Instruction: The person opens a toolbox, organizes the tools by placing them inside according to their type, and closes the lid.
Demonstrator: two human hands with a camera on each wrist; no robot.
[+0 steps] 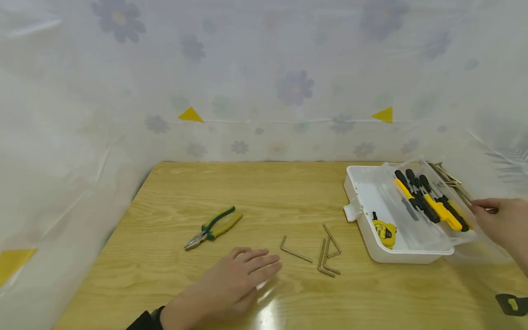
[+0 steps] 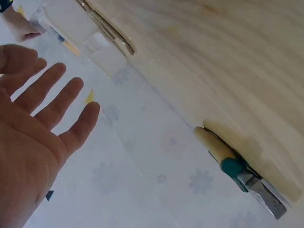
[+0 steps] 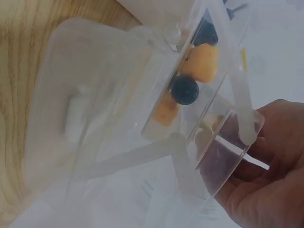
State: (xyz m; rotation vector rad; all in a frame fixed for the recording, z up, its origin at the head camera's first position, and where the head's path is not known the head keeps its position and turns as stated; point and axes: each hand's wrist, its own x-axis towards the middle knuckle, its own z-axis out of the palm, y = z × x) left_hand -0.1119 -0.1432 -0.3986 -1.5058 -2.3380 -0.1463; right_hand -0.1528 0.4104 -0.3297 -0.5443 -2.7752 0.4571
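My right hand point(image 1: 499, 222) is at the right side of the white toolbox point(image 1: 367, 229). Its thumb and forefinger pinch at the near end of a bundle of brass-coloured hex keys point(image 1: 453, 181). The right wrist view shows those fingers partly behind the clear tray point(image 3: 183, 164). My left hand point(image 1: 235, 279) is low over the table with its fingers extended; it holds nothing. Right of its fingertips lie several L-shaped hex keys point(image 1: 297, 253). Pliers point(image 1: 214, 229) with green and yellow handles lie beyond it, to the left.
Screwdrivers point(image 1: 429, 201) with black and yellow handles lie in the clear tray across the toolbox. A yellow tape measure point(image 1: 384, 233) is inside the box at the front. A flower-patterned sheet point(image 1: 264, 82) hangs behind the wooden table point(image 1: 247, 183).
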